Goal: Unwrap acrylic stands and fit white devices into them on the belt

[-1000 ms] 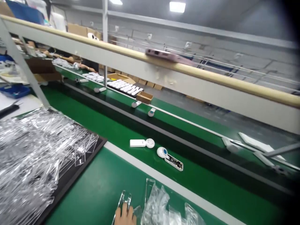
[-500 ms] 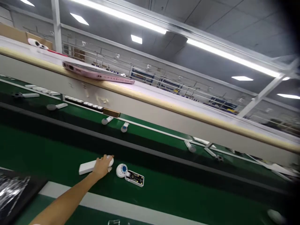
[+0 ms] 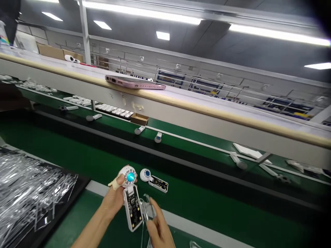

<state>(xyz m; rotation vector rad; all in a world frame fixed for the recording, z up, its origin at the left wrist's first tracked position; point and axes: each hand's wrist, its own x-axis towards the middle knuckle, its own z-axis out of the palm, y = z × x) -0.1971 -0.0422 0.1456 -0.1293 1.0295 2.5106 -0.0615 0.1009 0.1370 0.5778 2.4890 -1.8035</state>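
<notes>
My left hand [image 3: 115,194] grips a white handheld device [image 3: 128,175] by its round head, which has a blue centre. The device's handle is open and shows a black circuit board with yellowish spots. Just right of that handle, my right hand [image 3: 159,224] pinches a clear plastic piece [image 3: 148,208], close beside the board; whether they touch is hard to tell. Behind both hands a second white device [image 3: 158,183] lies on the green belt, its round head to the left and its circuit board exposed.
Clear plastic pieces [image 3: 23,193] fill a black tray at the left. A pink phone [image 3: 136,83] rests on the raised shelf [image 3: 207,106]. Under the shelf, more white devices [image 3: 139,130] and a small brown box [image 3: 139,119] sit beyond the grey divider.
My left hand has lifted the device off the belt, turned so its board shows. My right hand has come into view with a clear piece. The view has shifted, showing more of the left tray.
</notes>
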